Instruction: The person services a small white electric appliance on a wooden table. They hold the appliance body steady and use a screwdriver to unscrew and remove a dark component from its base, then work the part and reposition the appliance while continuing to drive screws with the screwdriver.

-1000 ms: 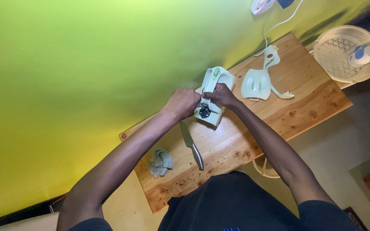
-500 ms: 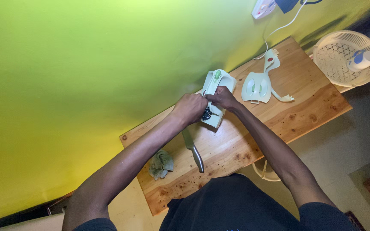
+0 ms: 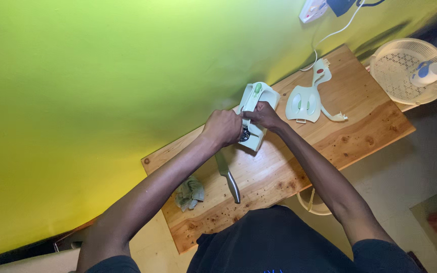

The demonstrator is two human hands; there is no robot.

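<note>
A pale green plastic appliance body (image 3: 255,103) with dark parts showing inside lies on the wooden table (image 3: 360,131) by the wall. My left hand (image 3: 223,128) grips its near left end. My right hand (image 3: 264,115) rests on its middle, fingers curled onto the casing. A detached pale green cover piece (image 3: 307,101) lies just to the right of the appliance. A metal knife (image 3: 228,177) lies on the table below my left hand.
A crumpled green cloth (image 3: 189,192) sits at the table's left end. A white round mesh basket (image 3: 409,71) with a small blue and white item stands at the far right. A white cable (image 3: 337,30) runs up the yellow-green wall to a socket (image 3: 313,9).
Both hands stay on the appliance; my left hand has shifted slightly along its near end. Nothing else on the table has moved.
</note>
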